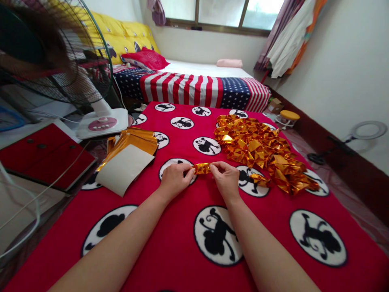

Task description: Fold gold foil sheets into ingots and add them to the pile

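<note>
A small folded piece of gold foil paper (201,168) is stretched between my two hands, just above the red cloth. My left hand (176,178) pinches its left end between thumb and fingers. The other end is gripped the same way by my right hand (225,177). To the right lies a heap of folded gold foil pieces (255,144), with one single folded piece (259,180) at its near left edge. A stack of gold foil sheets (133,140) sits to the left, a pale sheet (124,168) face-down on top.
Everything rests on a red cloth (170,259) with black figures in white circles. An electric fan (101,121) stands at the left, beside a red panel (45,156). Beyond are a bed (188,87), a stool (289,115) and a ring-shaped stand (368,130).
</note>
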### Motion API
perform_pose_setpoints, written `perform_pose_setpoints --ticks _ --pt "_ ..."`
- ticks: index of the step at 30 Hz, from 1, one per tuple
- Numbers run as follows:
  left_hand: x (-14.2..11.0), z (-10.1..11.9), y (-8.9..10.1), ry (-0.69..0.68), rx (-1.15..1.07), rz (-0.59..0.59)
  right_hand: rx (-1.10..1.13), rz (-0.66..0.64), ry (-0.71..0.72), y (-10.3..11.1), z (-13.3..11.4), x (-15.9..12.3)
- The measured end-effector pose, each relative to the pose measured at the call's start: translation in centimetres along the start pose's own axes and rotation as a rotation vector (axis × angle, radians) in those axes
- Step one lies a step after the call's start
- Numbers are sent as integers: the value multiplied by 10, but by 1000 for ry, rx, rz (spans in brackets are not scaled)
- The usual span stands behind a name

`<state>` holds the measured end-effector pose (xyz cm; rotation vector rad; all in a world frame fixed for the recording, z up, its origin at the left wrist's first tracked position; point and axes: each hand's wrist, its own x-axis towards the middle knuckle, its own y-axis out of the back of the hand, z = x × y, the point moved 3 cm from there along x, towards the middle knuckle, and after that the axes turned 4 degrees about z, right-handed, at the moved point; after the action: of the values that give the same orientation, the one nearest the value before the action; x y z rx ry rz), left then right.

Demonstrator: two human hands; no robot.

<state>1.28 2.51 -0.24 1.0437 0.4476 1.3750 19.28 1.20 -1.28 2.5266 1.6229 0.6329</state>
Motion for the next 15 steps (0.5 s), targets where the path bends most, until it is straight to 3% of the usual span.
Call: perform_pose_setpoints --ticks 9,15 --pt "0 1 -1 2 -2 8 -1 9 -2 -1 -1 0" --pt "2 -4 0 78 4 92 -51 -46 5 0 0 4"
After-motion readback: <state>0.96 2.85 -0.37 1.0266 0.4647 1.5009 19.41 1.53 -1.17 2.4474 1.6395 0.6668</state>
